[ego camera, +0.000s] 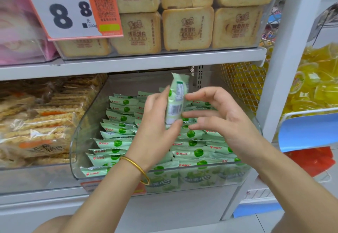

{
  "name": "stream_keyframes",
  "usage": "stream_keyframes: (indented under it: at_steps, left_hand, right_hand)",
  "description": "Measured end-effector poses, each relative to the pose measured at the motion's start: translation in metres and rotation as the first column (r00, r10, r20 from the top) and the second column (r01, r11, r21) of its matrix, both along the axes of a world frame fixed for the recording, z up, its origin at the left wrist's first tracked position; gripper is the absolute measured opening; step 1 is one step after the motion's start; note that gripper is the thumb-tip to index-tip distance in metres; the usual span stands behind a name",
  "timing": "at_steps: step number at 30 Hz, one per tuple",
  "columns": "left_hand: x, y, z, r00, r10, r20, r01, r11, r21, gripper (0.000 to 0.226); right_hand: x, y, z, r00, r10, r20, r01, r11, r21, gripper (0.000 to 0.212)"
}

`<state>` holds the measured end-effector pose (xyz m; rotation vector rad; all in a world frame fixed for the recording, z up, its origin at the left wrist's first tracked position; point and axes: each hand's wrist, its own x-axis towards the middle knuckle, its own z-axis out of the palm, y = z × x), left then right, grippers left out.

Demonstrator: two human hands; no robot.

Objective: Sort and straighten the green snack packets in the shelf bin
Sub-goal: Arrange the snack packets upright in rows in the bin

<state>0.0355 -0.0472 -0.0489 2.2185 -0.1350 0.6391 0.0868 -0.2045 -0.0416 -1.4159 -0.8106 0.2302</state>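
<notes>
Vertically stands green packet [176, 102], long axis upright; left hand [157, 128] grips it; right hand [219, 119] relaxed, empty, just beside.

A shop's snack aisle: white metal shelves [146, 62] carry an orange-and-white price card [69, 9] reading 8.8, stacked tan packaged toast slices [188, 28], and a clear plastic bin [79, 150] of many identical green snack packets [117, 143].

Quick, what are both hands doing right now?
Left hand: holding one green packet upright.
Right hand: open, fingers straight beside the packet, gripping nothing.
</notes>
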Motion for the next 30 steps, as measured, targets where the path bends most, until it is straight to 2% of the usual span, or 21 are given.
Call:
stream_keyframes:
  at_steps: [4, 5, 9, 11, 30]
  left_hand:
    - [-0.0049, 0.0019, 0.0027, 0.992, -0.118, 0.046, 0.126, 0.95, -0.287, 0.072]
    - [-0.0059, 0.0021, 0.0029, 0.986, -0.154, 0.059, 0.165, 0.931, -0.325, 0.069]
    - [-0.0078, 0.0044, 0.005, 0.959, -0.279, 0.046, 0.276, 0.888, -0.367, 0.061]
    - [-0.0081, 0.0049, 0.0061, 0.953, -0.302, 0.03, 0.289, 0.875, -0.387, 0.064]
    - [-0.0091, 0.0037, 0.009, 0.951, -0.31, 0.003, 0.284, 0.865, -0.414, 0.068]
  right_hand:
    - [0.0069, -0.0009, -0.0016, 0.947, -0.293, 0.131, 0.301, 0.952, -0.051, 0.044]
    - [0.0083, -0.0019, -0.0019, 0.938, -0.318, 0.137, 0.329, 0.942, -0.061, 0.045]
    - [0.0076, -0.0042, 0.0, 0.987, -0.162, -0.022, 0.162, 0.987, -0.019, 0.057]
    - [0.0067, -0.0034, -0.0005, 0.993, -0.109, -0.042, 0.109, 0.994, -0.004, 0.065]
    - [0.008, -0.0026, -0.0021, 0.995, -0.089, -0.048, 0.091, 0.995, 0.045, 0.068]
